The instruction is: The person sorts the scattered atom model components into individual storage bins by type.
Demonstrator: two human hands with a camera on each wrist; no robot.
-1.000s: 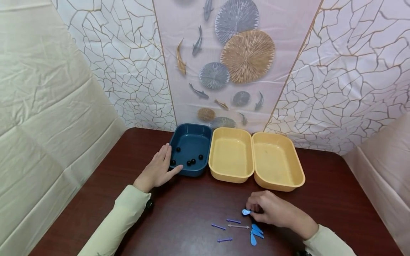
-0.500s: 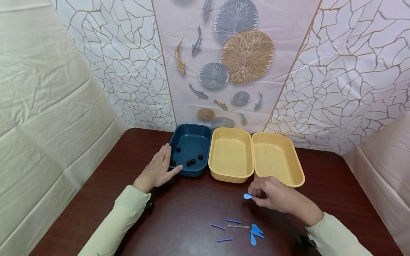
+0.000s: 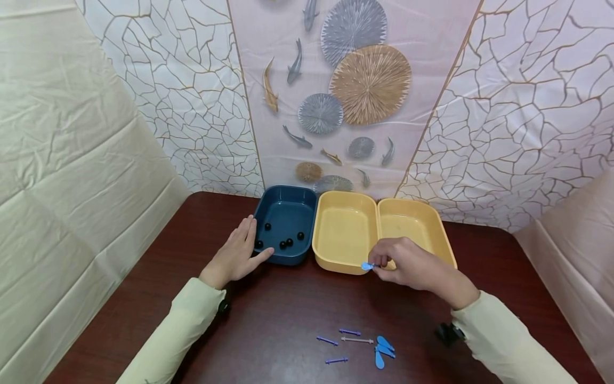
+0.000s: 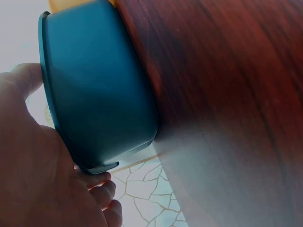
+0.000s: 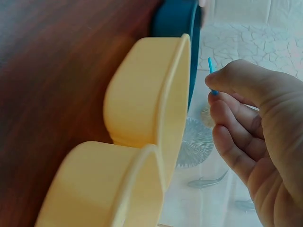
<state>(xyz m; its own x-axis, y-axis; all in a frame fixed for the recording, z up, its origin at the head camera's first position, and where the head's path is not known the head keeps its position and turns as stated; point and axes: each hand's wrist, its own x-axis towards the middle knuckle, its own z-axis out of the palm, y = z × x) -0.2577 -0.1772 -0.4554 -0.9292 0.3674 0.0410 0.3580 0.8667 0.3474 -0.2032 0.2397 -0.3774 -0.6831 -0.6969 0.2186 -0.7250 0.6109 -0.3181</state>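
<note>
My left hand [image 3: 235, 253] rests along the left edge of a dark blue tray [image 3: 288, 260], fingers straight and thumb spread over the near rim. Several black balls [image 3: 289, 242] lie inside. My right hand [image 3: 408, 264] pinches a small blue teardrop-shaped piece [image 3: 366, 266] between thumb and forefinger. It hovers over the near edges of the middle yellow tray [image 3: 338, 265] and the right yellow tray [image 3: 447, 234]. In the right wrist view, the blue piece [image 5: 211, 71] appears edge-on, above the level of the rims.
Several similar blue pieces [image 3: 379, 359] lie grouped on the dark wooden table [image 3: 268, 320]. Beside them are several short purple rods [image 3: 337, 360], one paler than the others [image 3: 357, 340]. A patterned cloth [image 3: 336, 80] hangs behind the trays.
My right hand has lifted the blue piece off the table and carried it forward to the yellow trays. One black ball has shifted slightly. My left hand has stayed put.
</note>
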